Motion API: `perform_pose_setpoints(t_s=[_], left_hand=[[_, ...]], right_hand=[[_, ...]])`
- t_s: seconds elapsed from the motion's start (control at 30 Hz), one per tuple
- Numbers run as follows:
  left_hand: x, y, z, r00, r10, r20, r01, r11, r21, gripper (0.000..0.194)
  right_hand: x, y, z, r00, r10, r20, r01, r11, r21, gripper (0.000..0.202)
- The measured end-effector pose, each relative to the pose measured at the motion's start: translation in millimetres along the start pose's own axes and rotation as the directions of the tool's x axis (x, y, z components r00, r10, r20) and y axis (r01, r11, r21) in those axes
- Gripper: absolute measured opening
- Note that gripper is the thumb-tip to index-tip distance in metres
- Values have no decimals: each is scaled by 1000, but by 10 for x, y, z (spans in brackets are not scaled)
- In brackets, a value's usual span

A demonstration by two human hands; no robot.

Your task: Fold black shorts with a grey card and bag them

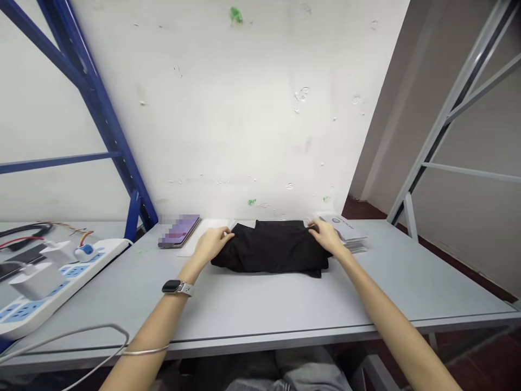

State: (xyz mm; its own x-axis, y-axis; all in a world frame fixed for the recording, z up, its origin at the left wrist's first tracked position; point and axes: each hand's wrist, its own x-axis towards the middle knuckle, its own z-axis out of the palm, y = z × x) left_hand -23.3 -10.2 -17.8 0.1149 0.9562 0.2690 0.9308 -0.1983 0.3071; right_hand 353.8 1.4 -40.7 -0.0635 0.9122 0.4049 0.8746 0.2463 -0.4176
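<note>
A black cloth garment (pixel 277 247) lies folded in a wide band on the grey table, toward its back edge. Its exact kind cannot be made out. My left hand (pixel 212 243) pinches the upper left corner of the fabric between thumb and fingers. At the opposite end, my right hand (pixel 325 237) grips the upper right edge the same way. The cloth's lower edge rests on the tabletop, with a small flap sticking out at the lower right. A smartwatch (pixel 177 287) is on my left wrist.
Behind my left hand lie a purple tablet-like item (pixel 179 231) and a white sheet (pixel 195 239). Printed papers or packets (pixel 350 234) are stacked beyond my right hand. A power strip (pixel 69 282) with plugged-in chargers and a loose white cable (pixel 101 327) occupy the left side. Blue posts (pixel 108 119) stand behind.
</note>
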Motion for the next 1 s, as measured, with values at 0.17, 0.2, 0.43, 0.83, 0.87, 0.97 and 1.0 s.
perform_pose_setpoints(t_s=[0.17,0.2,0.43,0.83,0.87,0.97,1.0], left_hand=[[-191,-28,-59,995,-88,-53,96,980,177,33],[-261,-24,-95,990,-130,-50,138,972,193,35],[-493,-76,-50,938,-291,186,304,952,-41,38],[-406,222,-261,948,-243,-203,168,929,-329,18],[-356,315,-256,947,-222,-234,126,923,-364,18],[-192,677,-156,946,-113,-303,-35,895,-445,20],[-145,816,-100,944,-77,-321,-82,887,-455,20]], right_hand=[[-66,-138,187,985,-162,-51,150,970,-189,40],[-93,-212,197,978,-201,-47,192,968,-160,42],[-303,-955,532,892,-370,259,332,926,180,64],[-504,-1072,922,821,-348,453,277,936,217,72],[-494,-1071,928,826,-349,442,253,931,262,72],[-425,-1043,914,872,-282,401,50,865,500,74],[-389,-1017,892,898,-226,377,-53,796,603,74]])
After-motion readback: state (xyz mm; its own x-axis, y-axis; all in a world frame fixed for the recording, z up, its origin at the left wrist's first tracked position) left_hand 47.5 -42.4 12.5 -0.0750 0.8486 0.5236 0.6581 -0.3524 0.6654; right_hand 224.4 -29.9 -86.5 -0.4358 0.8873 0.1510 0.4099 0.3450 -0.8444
